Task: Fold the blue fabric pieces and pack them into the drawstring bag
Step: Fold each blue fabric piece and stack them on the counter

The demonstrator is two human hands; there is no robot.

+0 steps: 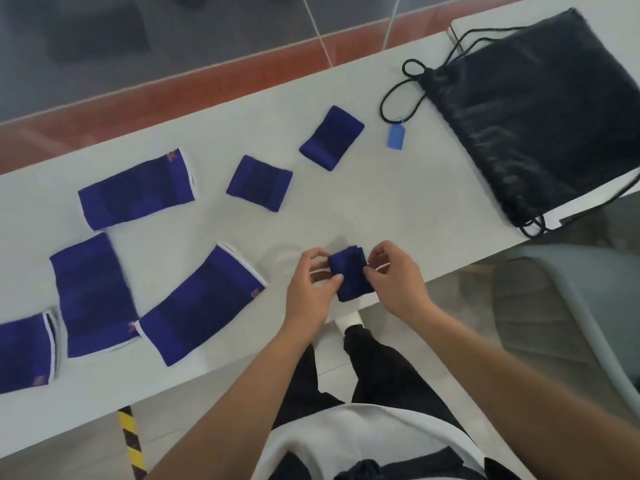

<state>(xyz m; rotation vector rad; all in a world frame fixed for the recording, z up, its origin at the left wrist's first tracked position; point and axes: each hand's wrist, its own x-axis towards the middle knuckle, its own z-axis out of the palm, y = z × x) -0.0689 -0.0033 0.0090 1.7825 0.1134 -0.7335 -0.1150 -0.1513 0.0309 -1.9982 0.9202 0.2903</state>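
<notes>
Both hands are meeting at the near edge of the tabletop (398, 202), pinching one small folded blue piece (349, 275) between them: the left hand (311, 289) is closing its thumb and fingers (337, 279) on the piece's left edge, the right hand (394, 282) doing the same on the right edge, so neither is open. The piece's long axis is running roughly away from the person, slightly tilted, and it is hanging partly past the tabletop's edge. The drawstring bag (540, 126) is lying flat far to the right and further back, well apart from the fold, so the right hand looks nearer for carrying it over. The bag's mouth appears drawn in toward its cords (405, 88), facing the pieces; whether it is open I cannot tell. Two folded pieces (259, 183) are sitting mid-table, and four unfolded pieces (135, 188) are lying on the left, the leftmost cut off by the frame. How many layers the held piece has is hidden by the fingers.
</notes>
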